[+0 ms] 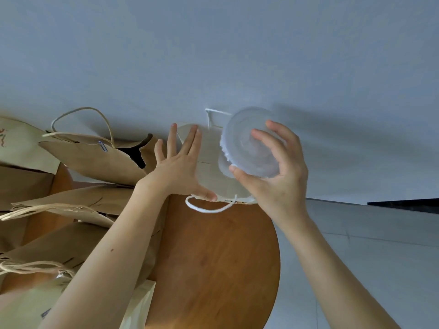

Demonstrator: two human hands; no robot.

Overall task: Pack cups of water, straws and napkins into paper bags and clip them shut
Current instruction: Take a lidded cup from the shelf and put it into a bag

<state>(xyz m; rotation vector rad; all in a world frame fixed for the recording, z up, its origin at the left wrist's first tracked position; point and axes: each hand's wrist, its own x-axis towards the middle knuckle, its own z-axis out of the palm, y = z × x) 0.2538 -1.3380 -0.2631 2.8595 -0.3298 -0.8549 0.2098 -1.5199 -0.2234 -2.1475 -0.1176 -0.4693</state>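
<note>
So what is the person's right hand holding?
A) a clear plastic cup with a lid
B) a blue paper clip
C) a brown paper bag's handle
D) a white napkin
A: the right hand has its fingers and thumb curled round the clear plastic cup with a lid, while the left hand lies flat with straight fingers on the pale paper bag with white string handles.

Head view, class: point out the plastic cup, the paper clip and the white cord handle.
plastic cup (242,150), head view, on its round clear face toward the camera.
paper clip (102,146), head view, middle of the clip.
white cord handle (206,210), head view, lowest part of its loop.
</note>
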